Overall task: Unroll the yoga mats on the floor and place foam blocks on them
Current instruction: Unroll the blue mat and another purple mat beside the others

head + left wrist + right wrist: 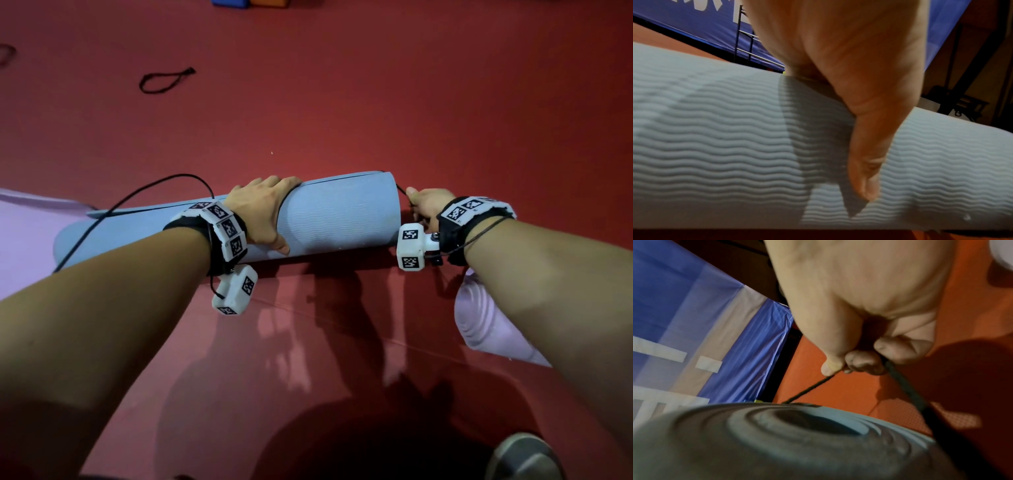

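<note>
A blue-grey rolled yoga mat (335, 216) lies across the red floor. My left hand (260, 212) grips the roll near its middle, fingers curled over the top and thumb on the near side; the left wrist view shows the thumb (865, 162) lying on the mat's wavy ribbed surface (715, 146). At the roll's right end my right hand (424, 205) pinches a thin black strap (812, 387) between thumb and fingertips, just above the mat's spiral end (797, 443). Blue (229, 2) and orange (270, 2) foam blocks show at the far top edge.
A lilac mat (20, 246) lies flat at the left, and a rolled lilac mat (486, 318) sits under my right forearm. A loose black strap loop (164, 80) lies on the floor far left. A shoe (524, 459) is at bottom right. A blue banner (684, 321) lines the room's edge.
</note>
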The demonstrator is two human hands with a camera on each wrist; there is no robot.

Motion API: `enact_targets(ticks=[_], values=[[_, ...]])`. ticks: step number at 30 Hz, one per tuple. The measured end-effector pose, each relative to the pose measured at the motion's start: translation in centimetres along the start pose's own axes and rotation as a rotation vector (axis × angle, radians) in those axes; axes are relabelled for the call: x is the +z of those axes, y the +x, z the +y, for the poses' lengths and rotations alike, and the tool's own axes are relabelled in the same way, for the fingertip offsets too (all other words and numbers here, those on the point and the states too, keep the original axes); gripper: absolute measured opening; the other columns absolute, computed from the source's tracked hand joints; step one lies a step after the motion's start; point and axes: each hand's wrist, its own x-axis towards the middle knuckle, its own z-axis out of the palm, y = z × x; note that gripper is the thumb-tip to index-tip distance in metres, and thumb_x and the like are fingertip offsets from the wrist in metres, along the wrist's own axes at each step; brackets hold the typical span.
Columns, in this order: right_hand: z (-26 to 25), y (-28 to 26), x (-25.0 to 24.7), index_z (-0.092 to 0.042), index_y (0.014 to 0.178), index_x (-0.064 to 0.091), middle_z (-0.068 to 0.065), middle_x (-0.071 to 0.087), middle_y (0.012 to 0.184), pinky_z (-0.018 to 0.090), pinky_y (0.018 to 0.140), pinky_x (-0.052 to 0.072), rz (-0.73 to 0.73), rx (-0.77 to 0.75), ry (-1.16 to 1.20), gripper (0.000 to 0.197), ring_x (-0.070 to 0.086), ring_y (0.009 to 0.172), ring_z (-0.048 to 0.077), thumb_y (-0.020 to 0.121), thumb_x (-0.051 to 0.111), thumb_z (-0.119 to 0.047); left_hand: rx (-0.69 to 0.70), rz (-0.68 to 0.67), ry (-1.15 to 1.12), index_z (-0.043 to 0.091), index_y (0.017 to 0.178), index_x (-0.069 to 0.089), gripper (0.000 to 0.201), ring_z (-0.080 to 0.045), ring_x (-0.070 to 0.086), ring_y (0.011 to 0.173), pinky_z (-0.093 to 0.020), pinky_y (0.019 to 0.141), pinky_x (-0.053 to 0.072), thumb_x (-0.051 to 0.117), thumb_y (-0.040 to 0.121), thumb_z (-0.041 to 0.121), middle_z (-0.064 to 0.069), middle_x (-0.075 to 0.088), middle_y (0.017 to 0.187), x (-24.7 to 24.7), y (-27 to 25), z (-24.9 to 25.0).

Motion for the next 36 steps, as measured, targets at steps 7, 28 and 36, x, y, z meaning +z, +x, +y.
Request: enact_targets(ticks=[7,28,36], values=[[2.5,0.7,-2.8,-0.010,0.072,0.049,0.008,0.048,0.062,0.014,0.032,0.033,-0.014,0.040,0.015,0.042,0.046,0.027,0.013,0.106,0.039,-0.034,-0.021,0.048,-0.002,0.033,0.147,0.019,0.126,-0.030,0.048,0.118,-0.054,0.095,0.044,0.089,0.046,0.057,0.001,0.046,0.131,-0.1,0.2,-0.4],[-7.9,-4.4,3.6,-0.009,0.079,0.060,0.002,0.071,0.075,0.033,0.068,0.051,-0.204,-0.674,-0.611,0.021,0.063,0.070,0.025,0.093,0.062,-0.023,0.214,-0.071,0.291,0.038,0.148,0.012,0.122,-0.026,0.045,0.122,-0.049,0.096,0.041,0.084,0.052,0.060,0.004,0.042,0.136,4.3,-0.4,7.7],[-7.5,-3.3,4.4,-0.015,0.070,0.057,0.003,0.058,0.061,0.020,0.043,0.035,-0.147,-0.584,-0.545,0.025,0.055,0.051,0.018,0.093,0.062,-0.023,0.345,-0.094,0.332,0.037,0.149,0.015,0.123,-0.023,0.044,0.123,-0.046,0.099,0.040,0.083,0.050,0.066,0.006,0.041,0.140,5.9,-0.2,9.2]])
